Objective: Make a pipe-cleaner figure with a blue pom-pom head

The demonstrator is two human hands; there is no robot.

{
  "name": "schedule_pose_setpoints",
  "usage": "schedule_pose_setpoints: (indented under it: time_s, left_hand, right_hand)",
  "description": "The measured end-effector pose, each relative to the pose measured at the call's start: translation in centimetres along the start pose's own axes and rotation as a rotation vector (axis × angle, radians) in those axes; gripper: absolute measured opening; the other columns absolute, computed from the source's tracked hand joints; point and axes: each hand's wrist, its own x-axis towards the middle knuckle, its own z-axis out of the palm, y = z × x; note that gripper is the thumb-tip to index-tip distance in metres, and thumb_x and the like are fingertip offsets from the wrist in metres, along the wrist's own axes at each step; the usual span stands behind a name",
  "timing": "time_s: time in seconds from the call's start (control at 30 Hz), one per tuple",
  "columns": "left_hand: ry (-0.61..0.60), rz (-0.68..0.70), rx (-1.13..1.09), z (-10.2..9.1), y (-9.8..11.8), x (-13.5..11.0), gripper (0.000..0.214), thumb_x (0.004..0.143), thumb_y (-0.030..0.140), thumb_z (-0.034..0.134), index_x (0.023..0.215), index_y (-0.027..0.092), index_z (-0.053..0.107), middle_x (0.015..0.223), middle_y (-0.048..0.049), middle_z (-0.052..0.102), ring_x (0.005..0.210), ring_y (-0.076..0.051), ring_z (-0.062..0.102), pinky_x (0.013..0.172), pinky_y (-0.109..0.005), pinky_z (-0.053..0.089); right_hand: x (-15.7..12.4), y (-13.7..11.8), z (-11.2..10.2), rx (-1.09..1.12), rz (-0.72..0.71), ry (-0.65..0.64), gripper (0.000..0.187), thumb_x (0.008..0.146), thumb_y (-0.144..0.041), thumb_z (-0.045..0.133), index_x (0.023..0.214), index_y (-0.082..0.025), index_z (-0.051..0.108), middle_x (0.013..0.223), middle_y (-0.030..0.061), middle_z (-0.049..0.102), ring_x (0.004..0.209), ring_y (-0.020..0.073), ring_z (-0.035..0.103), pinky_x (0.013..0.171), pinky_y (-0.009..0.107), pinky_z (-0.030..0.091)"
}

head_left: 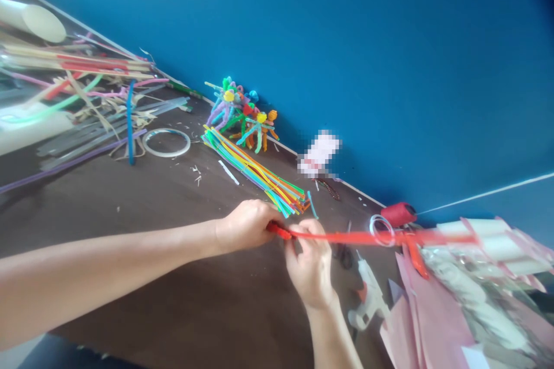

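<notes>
Over the middle of the table, my left hand point(251, 225) is closed around the bent, doubled end of a red pipe cleaner point(341, 237). My right hand point(310, 265) pinches the same red length just beside it, thumb and fingers together. From there the strand runs far out to the right, blurred toward its tip. Just beyond my hands lies a bundle of coloured pipe cleaners point(255, 170) in green, yellow, orange, blue and purple. Behind that bundle, small figures twisted from pipe cleaners point(242, 109) stand in a cluster against the blue wall.
A white tape ring point(167, 143) and heaped sticks and strips point(95, 121) are on the left. To the right are a glue gun point(367, 294), a red thread spool point(396, 215), a clear ring point(381, 230) and pink paper sheets point(428, 311). The blue wall point(346, 57) bounds the table's back.
</notes>
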Motion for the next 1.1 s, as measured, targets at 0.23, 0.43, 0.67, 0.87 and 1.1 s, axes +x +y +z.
schedule_pose_setpoints:
  time_s: [0.23, 0.43, 0.67, 0.87, 1.1]
  left_hand:
    - [-0.212, 0.076, -0.216, -0.3, -1.2, 0.4, 0.014, 0.065, 0.014, 0.056, 0.073, 0.016, 0.068, 0.065, -0.0007, 0.064, 0.057, -0.01, 0.054, 0.051, -0.016, 0.037]
    - [-0.36, -0.057, -0.688, -1.0, -2.3, 0.6, 0.023, 0.065, 0.02, 0.063, 0.086, 0.013, 0.066, 0.074, -0.0025, 0.066, 0.065, -0.012, 0.057, 0.058, -0.017, 0.042]
    - [-0.344, -0.31, -1.341, -0.3, -3.9, 0.7, 0.026, 0.062, 0.024, 0.068, 0.086, 0.014, 0.063, 0.075, -0.003, 0.066, 0.06, -0.009, 0.057, 0.058, -0.019, 0.046]
    - [-0.434, -0.437, -1.512, -0.2, -3.7, 0.4, 0.027, 0.069, 0.029, 0.062, 0.089, 0.011, 0.063, 0.082, -0.0079, 0.066, 0.071, -0.013, 0.06, 0.06, -0.02, 0.048]
    - [-0.673, -0.305, -1.369, -1.3, -3.8, 0.2, 0.035, 0.064, 0.025, 0.065, 0.096, 0.014, 0.064, 0.098, -0.011, 0.065, 0.077, -0.017, 0.06, 0.058, -0.022, 0.047]
  right_hand:
    - [0.5, 0.7, 0.2, 0.722, 0.483, -0.22, 0.009, 0.075, -0.025, 0.055, 0.076, -0.017, 0.051, 0.062, -0.0021, 0.055, 0.056, 0.0112, 0.054, 0.054, 0.022, 0.044]
    - [0.0, 0.8, 0.4, 0.939, 0.592, -0.105, 0.013, 0.072, -0.027, 0.06, 0.076, -0.017, 0.053, 0.061, -0.0029, 0.055, 0.052, 0.0104, 0.056, 0.053, 0.023, 0.047]
    - [0.1, 1.0, 0.6, 1.077, 0.575, 0.019, 0.011, 0.071, -0.024, 0.062, 0.075, -0.018, 0.054, 0.065, -0.0035, 0.055, 0.054, 0.0089, 0.056, 0.053, 0.023, 0.049]
    - [0.1, 1.2, 0.4, 1.005, 0.532, 0.024, 0.01, 0.074, -0.025, 0.06, 0.076, -0.018, 0.053, 0.064, -0.0026, 0.055, 0.056, 0.0103, 0.057, 0.053, 0.023, 0.048]
    - [0.1, 1.4, 0.1, 0.984, 0.458, -0.057, 0.008, 0.074, -0.023, 0.06, 0.078, -0.018, 0.054, 0.067, -0.002, 0.055, 0.058, 0.0097, 0.053, 0.055, 0.023, 0.045]
